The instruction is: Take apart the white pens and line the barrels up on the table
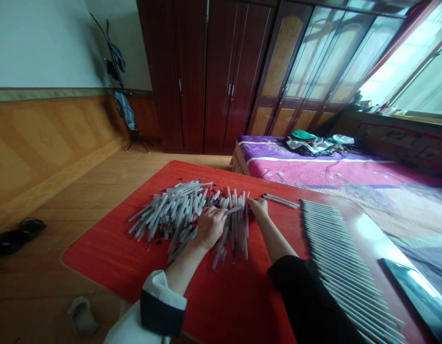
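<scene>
A loose heap of slim whitish pen-like sticks (174, 210), some with dark ends, lies across the red table. My left hand (209, 227) is over the heap's right side, its fingers closed on one stick (234, 210) that points to the right. Several more sticks (236, 231) lie roughly side by side between my hands. My right hand (258, 209) is at the right edge of these, fingertips pinched at the upper part of an upright-lying stick (247, 222). Fingertip detail is small and partly hidden.
A long, neat row of similar sticks (344, 267) lies on the right of the red table (110, 248). A few sticks (281, 200) lie apart near the far edge. A dark tablet-like device (414, 291) is at far right. Beyond stand a bed (314, 167) and wardrobes (221, 76).
</scene>
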A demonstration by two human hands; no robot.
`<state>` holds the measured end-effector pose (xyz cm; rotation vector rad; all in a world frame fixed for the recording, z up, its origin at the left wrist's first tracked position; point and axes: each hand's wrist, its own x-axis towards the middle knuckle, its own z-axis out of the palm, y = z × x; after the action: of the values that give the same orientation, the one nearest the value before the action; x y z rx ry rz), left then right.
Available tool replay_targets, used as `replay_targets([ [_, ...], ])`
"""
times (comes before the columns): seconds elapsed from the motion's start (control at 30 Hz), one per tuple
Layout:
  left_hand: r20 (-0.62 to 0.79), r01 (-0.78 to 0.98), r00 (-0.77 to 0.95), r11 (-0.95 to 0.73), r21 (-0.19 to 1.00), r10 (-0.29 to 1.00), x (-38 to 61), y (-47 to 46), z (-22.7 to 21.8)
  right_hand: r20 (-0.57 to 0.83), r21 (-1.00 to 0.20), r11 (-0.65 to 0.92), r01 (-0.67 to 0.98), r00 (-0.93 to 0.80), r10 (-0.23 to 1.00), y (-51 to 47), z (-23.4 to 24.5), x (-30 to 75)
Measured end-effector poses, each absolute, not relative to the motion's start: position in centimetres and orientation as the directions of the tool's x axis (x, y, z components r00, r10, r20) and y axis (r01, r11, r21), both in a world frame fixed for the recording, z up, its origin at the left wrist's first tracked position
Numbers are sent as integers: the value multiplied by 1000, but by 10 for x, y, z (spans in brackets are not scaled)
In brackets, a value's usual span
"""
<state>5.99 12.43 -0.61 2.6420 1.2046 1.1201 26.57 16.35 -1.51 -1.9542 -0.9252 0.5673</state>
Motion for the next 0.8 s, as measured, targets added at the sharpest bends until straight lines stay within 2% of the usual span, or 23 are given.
replay_targets([
  [0.17,574,671,428,-671,316,698,62,124,-6,77,-914,-203,351,641,764,136,-22,253],
  [0.33,590,691,376,-641,335,714,63,126,-10,122,-949,-101,299,644,756,127,-25,249],
  [0.57,566,684,385,-637,354,729,65,128,-16,10,-996,67,-56,688,726,125,-24,250],
  [0.7,528,673,400,-632,385,749,65,126,-15,-97,-936,136,-326,607,789,127,-13,252],
  [0.8,503,677,403,-619,398,765,66,125,-14,-90,-864,209,-457,550,830,127,5,251],
])
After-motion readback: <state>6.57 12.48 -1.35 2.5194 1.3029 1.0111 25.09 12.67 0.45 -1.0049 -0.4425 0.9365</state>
